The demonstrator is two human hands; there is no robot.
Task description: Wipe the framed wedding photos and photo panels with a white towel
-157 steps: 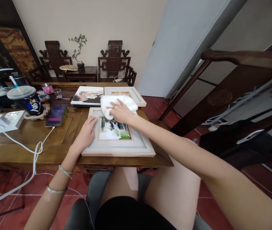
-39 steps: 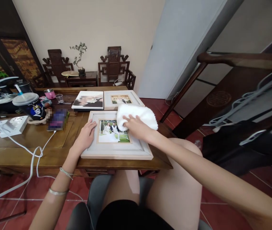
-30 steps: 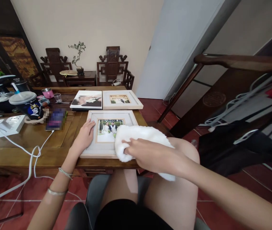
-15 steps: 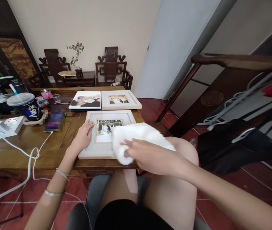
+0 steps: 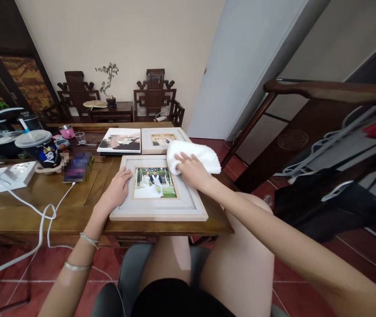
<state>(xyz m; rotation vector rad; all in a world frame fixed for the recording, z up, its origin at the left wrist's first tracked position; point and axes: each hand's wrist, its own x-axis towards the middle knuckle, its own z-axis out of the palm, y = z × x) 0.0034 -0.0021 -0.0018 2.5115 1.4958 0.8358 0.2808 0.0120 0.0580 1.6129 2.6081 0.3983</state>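
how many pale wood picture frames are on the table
2: the near frame, with the left hand at its left edge, and the far frame just behind it, partly hidden by the white cloth. Any others would be hidden.

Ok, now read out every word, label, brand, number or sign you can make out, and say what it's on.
No text can be read anywhere.
Cup: a crowned cartoon figure, no legible lettering.
Phone: screen blurred out.
Emblem on the right-hand chair: round carved sign, too faint to read.
Power strip: any markings are too small.
Near frame and cloth: no lettering visible.
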